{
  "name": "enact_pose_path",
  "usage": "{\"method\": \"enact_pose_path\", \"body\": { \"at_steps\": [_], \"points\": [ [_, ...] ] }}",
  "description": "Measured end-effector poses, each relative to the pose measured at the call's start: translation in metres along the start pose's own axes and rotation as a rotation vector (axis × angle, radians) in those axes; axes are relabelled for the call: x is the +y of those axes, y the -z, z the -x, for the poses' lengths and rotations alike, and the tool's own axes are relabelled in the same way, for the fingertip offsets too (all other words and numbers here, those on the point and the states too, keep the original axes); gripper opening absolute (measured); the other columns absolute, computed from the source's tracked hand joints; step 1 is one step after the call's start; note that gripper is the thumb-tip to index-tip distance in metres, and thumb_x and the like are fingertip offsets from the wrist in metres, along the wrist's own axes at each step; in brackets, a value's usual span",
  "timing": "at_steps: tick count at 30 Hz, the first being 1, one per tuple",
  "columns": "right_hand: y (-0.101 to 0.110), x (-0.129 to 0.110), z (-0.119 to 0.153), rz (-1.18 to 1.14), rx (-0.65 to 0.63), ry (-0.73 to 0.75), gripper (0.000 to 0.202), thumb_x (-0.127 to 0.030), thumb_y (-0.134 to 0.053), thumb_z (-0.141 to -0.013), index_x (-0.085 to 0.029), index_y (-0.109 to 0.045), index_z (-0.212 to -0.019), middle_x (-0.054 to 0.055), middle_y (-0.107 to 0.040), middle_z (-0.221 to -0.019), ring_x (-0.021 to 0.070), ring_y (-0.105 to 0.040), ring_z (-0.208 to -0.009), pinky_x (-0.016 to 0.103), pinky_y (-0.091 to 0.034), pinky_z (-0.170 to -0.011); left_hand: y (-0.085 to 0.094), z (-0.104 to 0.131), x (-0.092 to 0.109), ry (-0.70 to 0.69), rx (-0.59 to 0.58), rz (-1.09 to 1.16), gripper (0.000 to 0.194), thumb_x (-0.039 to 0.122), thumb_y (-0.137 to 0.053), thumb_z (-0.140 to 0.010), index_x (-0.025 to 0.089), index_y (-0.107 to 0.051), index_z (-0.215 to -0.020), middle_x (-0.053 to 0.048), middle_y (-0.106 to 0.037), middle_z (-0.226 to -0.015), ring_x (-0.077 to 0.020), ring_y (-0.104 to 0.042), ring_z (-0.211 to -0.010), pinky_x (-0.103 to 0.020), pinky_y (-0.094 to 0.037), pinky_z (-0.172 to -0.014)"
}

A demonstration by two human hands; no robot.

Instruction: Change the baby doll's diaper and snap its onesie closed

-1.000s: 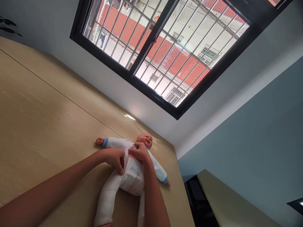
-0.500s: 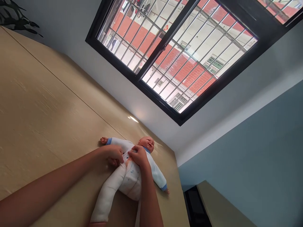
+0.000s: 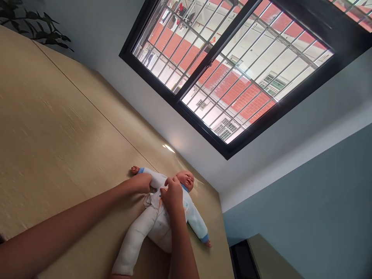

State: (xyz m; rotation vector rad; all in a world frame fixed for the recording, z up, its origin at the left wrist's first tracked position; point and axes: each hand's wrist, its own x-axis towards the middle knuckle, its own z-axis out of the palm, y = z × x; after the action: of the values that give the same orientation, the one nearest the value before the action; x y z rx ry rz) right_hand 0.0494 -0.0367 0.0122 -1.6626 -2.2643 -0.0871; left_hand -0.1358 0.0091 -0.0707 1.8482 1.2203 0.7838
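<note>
A baby doll [image 3: 167,228] in white clothes with blue cuffs and collar lies on its back on the wooden table [image 3: 87,166]. Its head [image 3: 186,180] points toward the window wall and its arms are spread. My right hand [image 3: 173,193] is on the doll's chest, fingers bent and pinching the front of its white top. At the doll's side by its sleeve, my left hand [image 3: 143,183] is turned so that its fingers are hidden. Just below it, loose white cloth [image 3: 148,199] lies bunched at the doll's waist.
A wall runs along the table's far edge, with a black-framed barred window [image 3: 174,101] above. A dark-leaved plant [image 3: 37,29] is at the upper left. Beyond the table's right edge stands a low box-like piece of furniture [image 3: 267,257].
My left hand has moved up from the doll's waist toward its sleeve, and the cloth there is now bunched. My right hand stays on the chest. The view has shifted slightly.
</note>
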Motion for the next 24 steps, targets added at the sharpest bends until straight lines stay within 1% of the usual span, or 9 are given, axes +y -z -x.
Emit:
{"method": "enact_pose_path", "body": {
  "at_steps": [2,3,4,5,8,12,16,20,24],
  "points": [
    [0.0,-0.001,0.002,-0.003,-0.036,0.016,0.008,-0.014,-0.071,-0.081,-0.02,-0.07,-0.086,0.007,-0.07,-0.094,0.0212,-0.059,-0.082,0.03,-0.036,-0.07,-0.002,0.001,0.003,0.001,-0.03,-0.046,0.03,0.031,-0.085,-0.066,0.017,-0.058,-0.063,0.003,-0.054,-0.06,-0.0143,-0.051,-0.061,-0.028,-0.042,-0.063],
    [-0.001,-0.001,0.003,-0.01,-0.048,0.023,0.005,-0.015,-0.07,-0.083,-0.02,-0.069,-0.083,0.007,-0.07,-0.09,0.0207,-0.059,-0.08,0.031,-0.034,-0.069,-0.004,0.002,0.005,-0.007,-0.049,-0.06,0.029,0.023,-0.085,-0.054,0.018,-0.057,-0.06,0.004,-0.052,-0.056,-0.0147,-0.048,-0.058,-0.028,-0.037,-0.059],
    [-0.001,-0.001,0.004,-0.016,-0.054,0.028,0.006,-0.017,-0.07,-0.085,-0.02,-0.069,-0.08,0.006,-0.07,-0.087,0.0206,-0.059,-0.079,0.031,-0.034,-0.069,-0.006,0.004,0.007,-0.024,-0.068,-0.065,0.026,0.017,-0.081,-0.047,0.019,-0.058,-0.058,0.003,-0.052,-0.054,-0.0151,-0.047,-0.056,-0.028,-0.034,-0.057],
    [-0.002,-0.001,0.004,-0.024,-0.057,0.031,0.008,-0.018,-0.07,-0.085,-0.02,-0.069,-0.078,0.006,-0.071,-0.086,0.0205,-0.059,-0.079,0.031,-0.033,-0.069,-0.008,0.006,0.009,-0.045,-0.083,-0.065,0.024,0.013,-0.077,-0.044,0.019,-0.059,-0.059,0.003,-0.053,-0.054,-0.0157,-0.046,-0.055,-0.029,-0.031,-0.055],
    [-0.002,0.002,0.004,-0.052,-0.061,0.024,0.009,-0.021,-0.07,-0.086,-0.02,-0.07,-0.078,0.006,-0.072,-0.084,0.0199,-0.06,-0.079,0.03,-0.033,-0.069,-0.01,0.01,0.014,-0.132,-0.084,-0.056,0.021,0.011,-0.068,-0.047,0.02,-0.062,-0.065,0.0,-0.058,-0.06,-0.0173,-0.046,-0.057,-0.03,-0.029,-0.057],
    [-0.002,0.003,0.006,-0.087,-0.066,0.011,0.009,-0.022,-0.068,-0.087,-0.02,-0.072,-0.079,0.006,-0.073,-0.083,0.0193,-0.061,-0.077,0.029,-0.034,-0.068,-0.008,0.012,0.016,-0.258,-0.077,-0.056,0.015,0.009,-0.061,-0.053,0.019,-0.058,-0.064,-0.003,-0.059,-0.065,-0.0189,-0.046,-0.062,-0.032,-0.03,-0.061],
    [-0.001,0.004,0.007,-0.122,-0.069,0.003,0.009,-0.022,-0.068,-0.086,-0.02,-0.073,-0.079,0.005,-0.073,-0.083,0.0193,-0.061,-0.076,0.029,-0.035,-0.067,-0.005,0.012,0.017,-0.276,-0.096,-0.047,0.015,0.008,-0.059,-0.052,0.019,-0.06,-0.063,-0.005,-0.065,-0.069,-0.0206,-0.049,-0.066,-0.032,-0.032,-0.063],
    [0.0,0.005,0.007,-0.135,-0.067,-0.001,0.011,-0.024,-0.068,-0.087,-0.021,-0.073,-0.078,0.005,-0.073,-0.082,0.0196,-0.061,-0.075,0.029,-0.035,-0.066,-0.004,0.012,0.018,-0.299,-0.083,-0.025,0.012,0.008,-0.06,-0.055,0.018,-0.063,-0.06,-0.004,-0.065,-0.066,-0.0201,-0.049,-0.065,-0.032,-0.034,-0.064],
    [-0.001,0.006,0.007,-0.159,-0.069,-0.004,0.012,-0.026,-0.067,-0.087,-0.02,-0.073,-0.077,0.005,-0.073,-0.081,0.0196,-0.062,-0.076,0.029,-0.036,-0.067,-0.001,0.012,0.016,-0.352,-0.095,0.003,0.017,0.007,-0.056,-0.06,0.016,-0.069,-0.068,-0.004,-0.068,-0.07,-0.0198,-0.051,-0.069,-0.032,-0.036,-0.068]
  ]
}}
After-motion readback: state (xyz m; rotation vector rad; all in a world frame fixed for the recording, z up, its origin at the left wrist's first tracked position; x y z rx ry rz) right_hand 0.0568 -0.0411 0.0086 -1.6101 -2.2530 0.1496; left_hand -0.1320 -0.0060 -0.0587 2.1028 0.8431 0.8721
